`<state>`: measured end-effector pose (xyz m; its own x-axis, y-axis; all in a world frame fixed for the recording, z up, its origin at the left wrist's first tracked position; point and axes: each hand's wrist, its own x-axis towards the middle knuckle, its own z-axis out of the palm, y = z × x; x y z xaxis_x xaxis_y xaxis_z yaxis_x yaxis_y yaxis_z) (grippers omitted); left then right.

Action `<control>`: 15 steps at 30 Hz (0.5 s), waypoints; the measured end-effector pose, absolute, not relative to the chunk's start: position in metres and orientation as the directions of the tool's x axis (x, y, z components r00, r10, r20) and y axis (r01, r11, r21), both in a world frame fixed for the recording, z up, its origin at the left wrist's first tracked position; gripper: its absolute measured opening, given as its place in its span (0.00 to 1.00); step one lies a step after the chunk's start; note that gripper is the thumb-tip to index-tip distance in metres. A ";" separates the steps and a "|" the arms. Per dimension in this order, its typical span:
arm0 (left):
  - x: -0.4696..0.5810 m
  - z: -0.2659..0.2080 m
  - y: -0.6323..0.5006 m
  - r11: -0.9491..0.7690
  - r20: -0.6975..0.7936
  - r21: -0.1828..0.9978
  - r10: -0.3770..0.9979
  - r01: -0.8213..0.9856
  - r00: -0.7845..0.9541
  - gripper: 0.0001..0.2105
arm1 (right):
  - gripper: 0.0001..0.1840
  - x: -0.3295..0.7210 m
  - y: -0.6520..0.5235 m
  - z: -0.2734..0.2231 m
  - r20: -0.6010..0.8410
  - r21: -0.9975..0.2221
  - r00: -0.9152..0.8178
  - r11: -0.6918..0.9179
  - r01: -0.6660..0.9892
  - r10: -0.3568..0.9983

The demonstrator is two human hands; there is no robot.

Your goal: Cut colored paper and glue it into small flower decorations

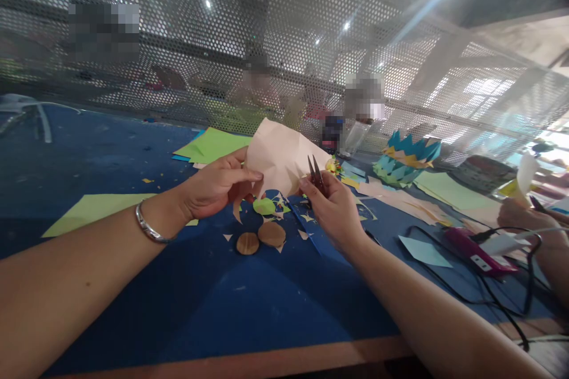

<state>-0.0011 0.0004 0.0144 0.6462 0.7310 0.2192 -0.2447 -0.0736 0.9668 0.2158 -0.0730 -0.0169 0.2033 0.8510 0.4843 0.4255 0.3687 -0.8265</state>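
A pale pink sheet of paper (282, 157) is held up over the blue table (213, 302). My left hand (213, 183) pinches its left edge between thumb and fingers. In my right hand (335, 204) is a pair of small scissors (316, 173), blades pointing up, and the thumb and fingers are also near the paper's lower right edge. Whether the fingers grip the paper there I cannot tell. Below the sheet lie two round wooden discs (248, 243), a light green paper circle (264, 206) and several paper scraps (304, 235).
Green sheets (216, 145) lie behind my left hand, a yellow-green sheet (89, 213) to the left. At right are a zigzag paper crown (406, 157), a pink power strip (478, 251) with cables and a co-worker's hand (520, 222). A perforated metal screen (186, 41) stands behind.
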 end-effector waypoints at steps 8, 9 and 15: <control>-0.001 0.016 -0.002 0.010 0.161 0.969 0.735 -0.248 0.659 0.14 | 0.09 0.212 -0.071 -0.017 0.490 -0.851 0.195 0.418 0.319 0.849; -0.002 0.017 -0.003 0.049 0.133 0.968 0.732 -0.246 0.668 0.15 | 0.09 0.212 -0.072 -0.017 0.496 -0.852 0.191 0.432 0.296 0.847; -0.008 0.025 -0.007 0.240 0.065 0.921 0.681 -0.306 0.729 0.15 | 0.08 0.210 -0.076 -0.017 0.518 -0.844 0.219 0.454 0.285 0.827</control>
